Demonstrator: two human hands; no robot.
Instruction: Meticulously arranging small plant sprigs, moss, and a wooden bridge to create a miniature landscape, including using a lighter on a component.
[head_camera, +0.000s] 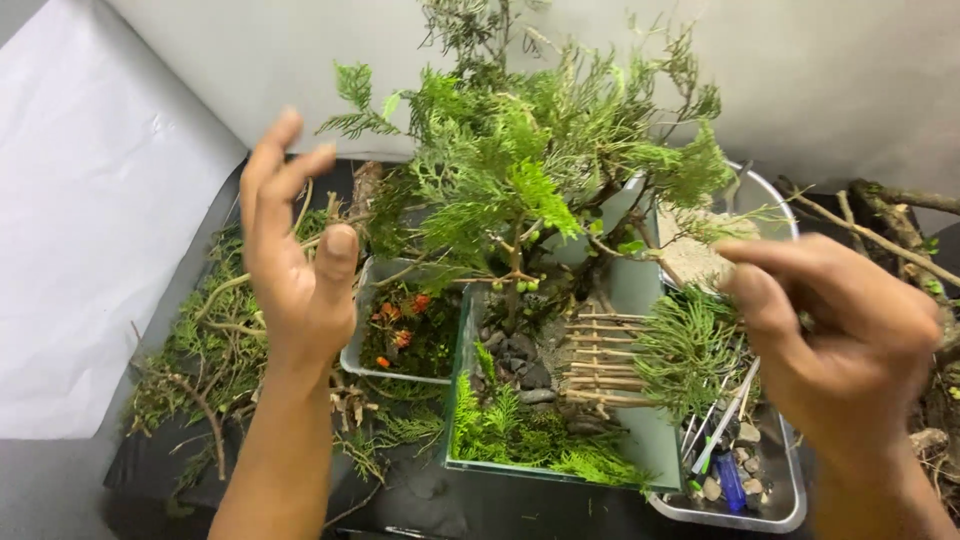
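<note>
A miniature garden sits in a rectangular glass tray (462, 400), with a small evergreen tree (520, 160), dark stones (525, 365), a twig bridge (605, 365) and green sprigs at the front. My left hand (295, 255) is raised left of the tree, palm open, fingers spread, holding nothing. My right hand (840, 335) hovers right of the tray with fingertips drawn together; I cannot see anything between them. Neither hand touches the tree.
A small clear tray (352, 352) with orange bits and moss lies left of the garden. A clear tub (790, 505) at right holds pebbles, tweezers and a blue lighter. Cut branches (205, 350) pile at left, thick twigs (885, 215) at right. White paper covers the left.
</note>
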